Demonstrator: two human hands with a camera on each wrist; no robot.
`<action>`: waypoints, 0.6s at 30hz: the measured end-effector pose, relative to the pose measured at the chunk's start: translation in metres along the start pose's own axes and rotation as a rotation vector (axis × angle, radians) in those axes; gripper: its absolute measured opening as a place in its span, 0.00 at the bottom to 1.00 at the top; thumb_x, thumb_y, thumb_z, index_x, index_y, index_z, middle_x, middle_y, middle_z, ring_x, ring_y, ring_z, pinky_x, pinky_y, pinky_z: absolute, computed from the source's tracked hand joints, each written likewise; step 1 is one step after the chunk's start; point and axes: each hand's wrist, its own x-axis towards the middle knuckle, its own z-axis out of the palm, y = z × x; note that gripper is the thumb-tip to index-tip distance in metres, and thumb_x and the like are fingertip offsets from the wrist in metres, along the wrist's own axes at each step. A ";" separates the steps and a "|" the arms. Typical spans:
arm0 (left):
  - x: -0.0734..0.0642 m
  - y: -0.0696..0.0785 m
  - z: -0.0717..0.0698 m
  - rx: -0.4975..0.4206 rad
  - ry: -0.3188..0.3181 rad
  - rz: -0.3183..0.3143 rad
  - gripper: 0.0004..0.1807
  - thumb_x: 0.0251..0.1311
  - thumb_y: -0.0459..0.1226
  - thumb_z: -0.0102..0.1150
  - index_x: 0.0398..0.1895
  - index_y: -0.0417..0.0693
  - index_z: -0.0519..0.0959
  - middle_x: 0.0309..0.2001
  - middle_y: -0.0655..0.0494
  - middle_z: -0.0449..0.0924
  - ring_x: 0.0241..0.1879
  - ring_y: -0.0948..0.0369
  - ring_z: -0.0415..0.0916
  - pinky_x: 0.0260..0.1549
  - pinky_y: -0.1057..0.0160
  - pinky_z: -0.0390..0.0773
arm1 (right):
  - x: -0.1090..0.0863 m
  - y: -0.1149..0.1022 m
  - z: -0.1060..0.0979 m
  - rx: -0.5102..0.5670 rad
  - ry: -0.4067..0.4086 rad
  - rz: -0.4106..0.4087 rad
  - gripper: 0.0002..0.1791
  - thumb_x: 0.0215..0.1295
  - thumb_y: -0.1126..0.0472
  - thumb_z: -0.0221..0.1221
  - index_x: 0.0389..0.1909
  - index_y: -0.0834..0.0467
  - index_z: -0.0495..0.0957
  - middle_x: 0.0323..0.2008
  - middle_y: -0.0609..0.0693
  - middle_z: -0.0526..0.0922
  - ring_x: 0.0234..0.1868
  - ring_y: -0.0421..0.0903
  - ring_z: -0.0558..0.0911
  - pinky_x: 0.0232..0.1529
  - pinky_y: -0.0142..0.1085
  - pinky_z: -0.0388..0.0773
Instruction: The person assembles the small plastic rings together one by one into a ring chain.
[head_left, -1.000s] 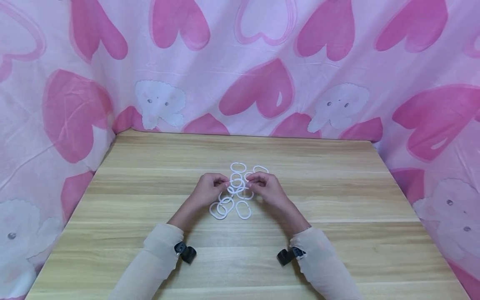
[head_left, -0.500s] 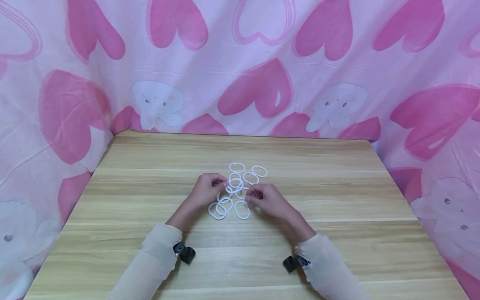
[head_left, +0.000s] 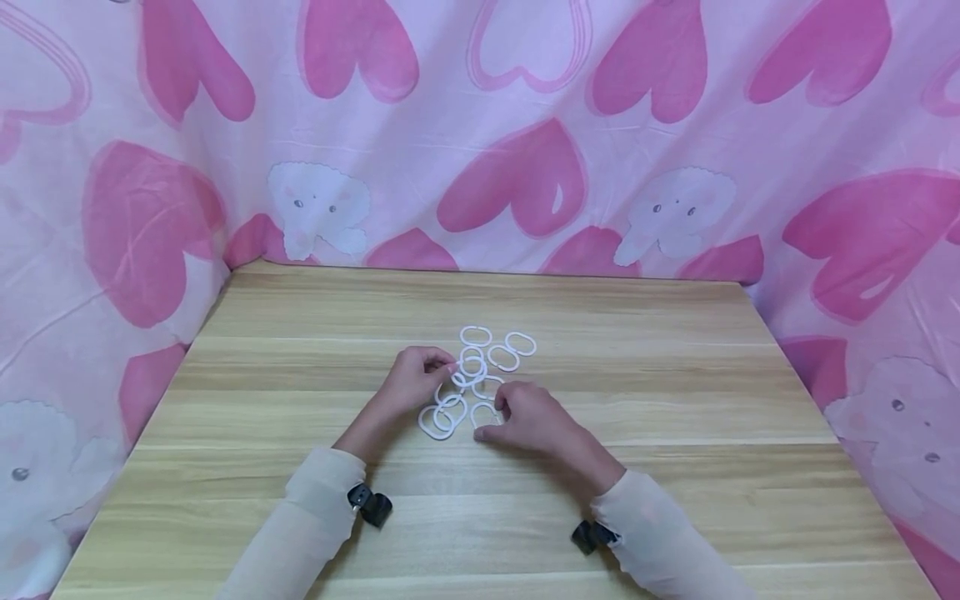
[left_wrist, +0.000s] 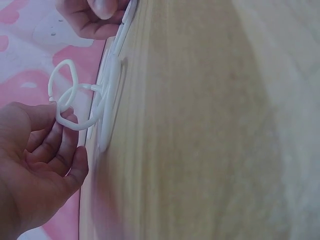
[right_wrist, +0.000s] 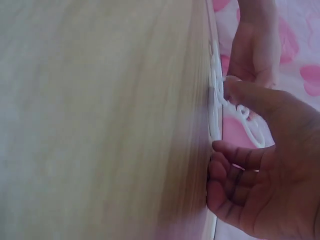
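Note:
In the head view my left hand pinches a white oval plastic ring between thumb and fingertip. The left wrist view shows this ring raised off the table and hooked through another ring. More linked rings trail down from there, ending near a lower loop. Over at the right, my right hand is low at a flat ring, thumb by its near end and index finger by its far side. A gap shows between that thumb and the fingers in the right wrist view.
Several loose white rings lie just beyond the hands, one at the back and a pair to its right. The wooden table meets a pink heart-patterned curtain at its back and sides.
My right hand has moved away from the linked rings, toward me, down to the flat ring, its thumb and index finger spreading. The left hand stays in place, still pinching its ring.

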 end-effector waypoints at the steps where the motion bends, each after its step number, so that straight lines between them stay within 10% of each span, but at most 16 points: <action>1: 0.000 0.000 0.000 0.001 0.000 0.000 0.07 0.67 0.31 0.61 0.43 0.37 0.85 0.40 0.44 0.88 0.37 0.60 0.81 0.39 0.68 0.80 | 0.000 -0.001 0.000 -0.023 0.004 -0.008 0.22 0.51 0.43 0.75 0.29 0.54 0.77 0.25 0.45 0.74 0.26 0.41 0.72 0.29 0.32 0.70; 11: -0.002 0.001 0.000 0.003 0.010 -0.009 0.07 0.66 0.31 0.62 0.42 0.37 0.85 0.39 0.44 0.88 0.36 0.60 0.81 0.39 0.68 0.80 | 0.000 0.002 0.002 -0.008 -0.028 -0.008 0.19 0.53 0.52 0.76 0.39 0.54 0.78 0.31 0.45 0.74 0.33 0.43 0.72 0.35 0.35 0.69; 18: -0.001 0.002 0.000 0.004 0.016 0.010 0.06 0.66 0.30 0.61 0.42 0.37 0.85 0.38 0.44 0.88 0.35 0.60 0.80 0.38 0.68 0.80 | -0.003 0.008 0.000 0.134 -0.076 -0.178 0.18 0.58 0.64 0.71 0.44 0.56 0.73 0.30 0.45 0.77 0.31 0.37 0.73 0.34 0.29 0.73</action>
